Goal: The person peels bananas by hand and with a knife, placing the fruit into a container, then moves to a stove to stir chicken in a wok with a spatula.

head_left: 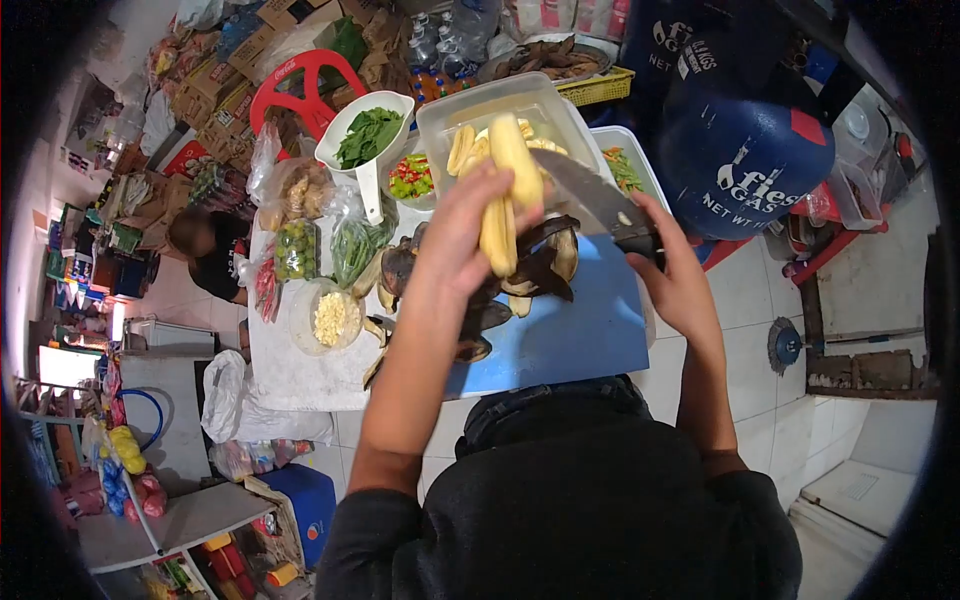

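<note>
My left hand is closed around a peeled banana, which looks split lengthwise, held above the table. In my right hand is a large knife by its dark handle, its broad blade angled toward the banana and the tub behind. That clear plastic tub holds more pale banana pieces. Dark banana peels lie in a heap below my left hand, partly covering the blue board.
A white strainer of green leaves, a bowl of chopped peppers, a container of chopped garlic and bagged vegetables crowd the left side. Blue gas cylinders stand at right. A person is at far left.
</note>
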Demonstrator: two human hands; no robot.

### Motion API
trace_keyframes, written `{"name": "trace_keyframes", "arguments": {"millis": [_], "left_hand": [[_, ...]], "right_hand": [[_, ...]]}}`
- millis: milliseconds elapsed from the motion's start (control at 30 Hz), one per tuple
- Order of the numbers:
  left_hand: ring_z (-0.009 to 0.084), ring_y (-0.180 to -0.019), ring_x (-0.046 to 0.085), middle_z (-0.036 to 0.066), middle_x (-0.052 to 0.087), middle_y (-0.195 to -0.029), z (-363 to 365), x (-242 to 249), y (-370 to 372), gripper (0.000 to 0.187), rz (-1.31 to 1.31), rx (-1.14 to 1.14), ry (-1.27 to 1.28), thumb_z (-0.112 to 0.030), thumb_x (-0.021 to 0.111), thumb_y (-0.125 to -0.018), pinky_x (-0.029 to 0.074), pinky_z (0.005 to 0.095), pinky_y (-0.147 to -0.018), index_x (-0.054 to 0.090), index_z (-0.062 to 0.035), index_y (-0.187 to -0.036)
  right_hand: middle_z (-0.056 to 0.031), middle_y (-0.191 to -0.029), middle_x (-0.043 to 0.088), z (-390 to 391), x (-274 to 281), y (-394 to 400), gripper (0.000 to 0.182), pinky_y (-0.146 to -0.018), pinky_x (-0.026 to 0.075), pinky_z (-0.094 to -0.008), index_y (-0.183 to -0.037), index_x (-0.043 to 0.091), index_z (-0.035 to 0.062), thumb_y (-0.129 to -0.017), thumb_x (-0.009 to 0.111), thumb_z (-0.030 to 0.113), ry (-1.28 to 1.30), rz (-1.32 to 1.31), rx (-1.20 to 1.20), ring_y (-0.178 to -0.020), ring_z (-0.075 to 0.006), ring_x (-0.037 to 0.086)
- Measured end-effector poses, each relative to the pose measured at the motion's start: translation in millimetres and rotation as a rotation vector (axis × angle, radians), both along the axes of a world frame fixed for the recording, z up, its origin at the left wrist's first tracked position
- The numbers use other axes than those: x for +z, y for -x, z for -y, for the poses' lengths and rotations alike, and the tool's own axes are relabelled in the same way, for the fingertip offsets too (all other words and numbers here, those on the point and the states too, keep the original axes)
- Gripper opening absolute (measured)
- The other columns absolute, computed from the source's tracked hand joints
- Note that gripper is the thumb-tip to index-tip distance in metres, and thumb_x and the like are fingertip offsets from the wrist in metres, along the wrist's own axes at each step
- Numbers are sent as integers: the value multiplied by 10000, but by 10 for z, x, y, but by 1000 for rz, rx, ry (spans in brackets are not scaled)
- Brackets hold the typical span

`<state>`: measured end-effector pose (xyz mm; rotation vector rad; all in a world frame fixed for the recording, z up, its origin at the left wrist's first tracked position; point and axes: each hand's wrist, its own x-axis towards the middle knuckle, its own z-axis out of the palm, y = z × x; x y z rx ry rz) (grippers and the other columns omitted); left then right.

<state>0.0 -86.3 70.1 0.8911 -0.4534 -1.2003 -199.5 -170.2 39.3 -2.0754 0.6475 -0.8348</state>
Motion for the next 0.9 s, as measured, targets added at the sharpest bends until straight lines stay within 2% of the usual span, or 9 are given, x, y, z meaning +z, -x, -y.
{"name": "trace_keyframes", "arguments": {"millis": [133,267,400,467,567,667,700,800,900], "left_hand": [[185,-902,484,123,429,-1133,511,49,-261,462,397,124,-171,-9,423,-771,464,297,-675,302,-11,-1217],[156,-916,458,115,416,-1162,884,-65,-451,499,391,178,-181,12,421,-756,406,307,-749,296,-42,-1236],[139,-966,456,86,423,-1174,896,-42,-536,468,406,281,-163,-5,437,-759,344,287,-830,320,-29,-1211],[167,-981,468,89,442,-1158,749,-12,-529,404,399,247,-55,-32,441,-776,358,289,-839,355,-19,-1171],[200,-967,498,118,481,-1104,308,77,-462,343,395,196,-19,-81,465,-795,393,291,-825,393,1,-1121],[216,-948,517,137,503,-1066,-253,6,-500,344,441,184,-36,-119,491,-799,404,302,-821,409,23,-1101],[213,-949,515,136,505,-1064,-461,-51,-520,343,457,259,-86,-125,490,-801,402,304,-824,410,23,-1100],[187,-927,517,111,526,-1023,-1055,-244,-472,318,505,523,-282,-126,482,-810,400,292,-818,425,17,-1088],[118,-819,515,52,549,-917,-1544,-481,-250,228,506,641,-482,-123,465,-823,393,230,-761,490,-7,-1017]], "right_hand": [[-151,-1190,411,17,-3,98,573,-917,292,-309,-1201,355,85,-674,541,-41,-118,-13,-61,-1113,-271,392],[-146,-1183,417,2,-27,204,571,-926,278,-304,-1204,347,67,-674,528,-46,-196,-17,-76,-1125,-251,379],[-137,-1152,429,-1,-91,313,580,-879,294,-261,-1212,340,54,-670,518,-46,-318,85,-101,-1047,-177,406],[-130,-1142,431,-28,-144,351,587,-853,303,-244,-1218,333,55,-669,516,-45,-387,101,-113,-997,-146,421],[-84,-1087,454,-124,-185,331,622,-712,359,-194,-1239,303,69,-674,542,-32,-576,80,-95,-785,-74,429],[-49,-985,469,-247,-250,259,626,-662,377,-195,-1235,311,77,-674,572,-16,-668,33,51,-738,-77,433],[-30,-909,453,-291,-233,211,629,-653,386,-203,-1237,316,110,-684,598,13,-688,-29,72,-734,-83,440],[-39,-904,448,-373,-331,115,624,-657,397,-219,-1232,323,137,-689,614,40,-695,-228,159,-766,-104,461],[-77,-921,453,-430,-501,37,597,-710,399,-269,-1216,340,146,-696,632,119,-663,-265,289,-799,-154,471]]}}
